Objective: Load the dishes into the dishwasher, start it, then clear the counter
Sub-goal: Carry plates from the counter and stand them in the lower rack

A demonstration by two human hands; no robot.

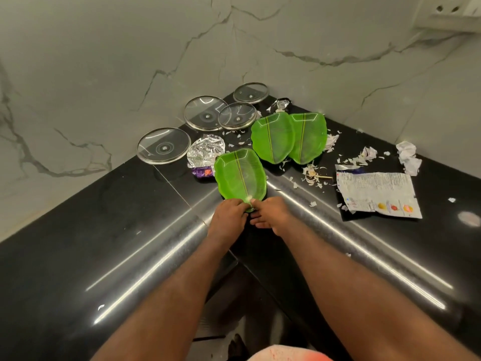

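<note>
Glossy black corner counter (104, 230); grey-veined marble walls (104, 61); white socket (447, 11) upper right.

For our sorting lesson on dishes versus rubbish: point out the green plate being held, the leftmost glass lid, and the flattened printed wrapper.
green plate (240, 175): head view, on its centre vein.
glass lid (164, 146): head view, at its middle knob.
printed wrapper (377, 191): head view, on its flat middle.

Marble wall (104, 61), pale grey-white, is filling the upper half of the frame. Dark veins are running across it, and its two faces are meeting in a corner at upper centre. White socket plate (447, 11) is sitting on the wall at upper right, partly cropped by the frame edge. Pink-orange fabric (289, 355) is showing at bottom centre; kind unclear.
</note>
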